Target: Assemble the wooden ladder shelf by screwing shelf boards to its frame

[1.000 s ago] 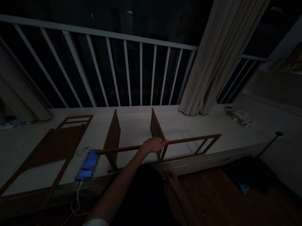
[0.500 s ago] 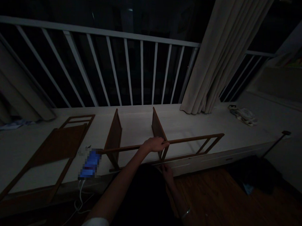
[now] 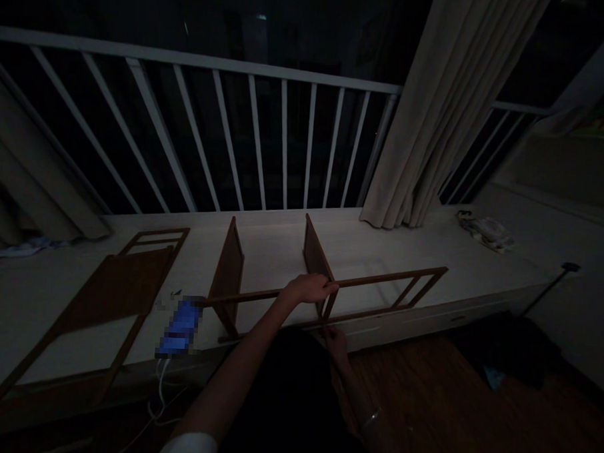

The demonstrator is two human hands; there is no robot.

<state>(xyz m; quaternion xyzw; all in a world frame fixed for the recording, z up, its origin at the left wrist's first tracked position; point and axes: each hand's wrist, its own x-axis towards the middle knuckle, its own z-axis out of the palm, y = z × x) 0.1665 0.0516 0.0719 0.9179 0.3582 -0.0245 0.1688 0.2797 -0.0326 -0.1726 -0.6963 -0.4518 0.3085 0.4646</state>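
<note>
A partly assembled brown wooden shelf frame (image 3: 374, 280) stands on its side on the white window ledge, with two upright shelf boards (image 3: 228, 267) between its rails. My left hand (image 3: 310, 288) is closed over the upper rail where it meets the right-hand board. Just below, my right hand (image 3: 335, 343) is held at the lower rail near the same crosspiece, fingers pinched together. Whatever sits between those fingers is too dark and small to make out. A loose wooden frame with a panel (image 3: 114, 288) lies flat to the left.
A blue pixelated object (image 3: 180, 328) with white cables (image 3: 161, 387) lies by the frame's left end. White railings (image 3: 285, 145) and a curtain (image 3: 427, 118) rise behind the ledge. Crumpled cloth (image 3: 486, 231) lies on the right. A dark heap (image 3: 511, 349) rests on the wooden floor.
Almost nothing differs. My right hand has shifted very slightly at the lower rail; my left hand and the shelf frame have stayed in place.
</note>
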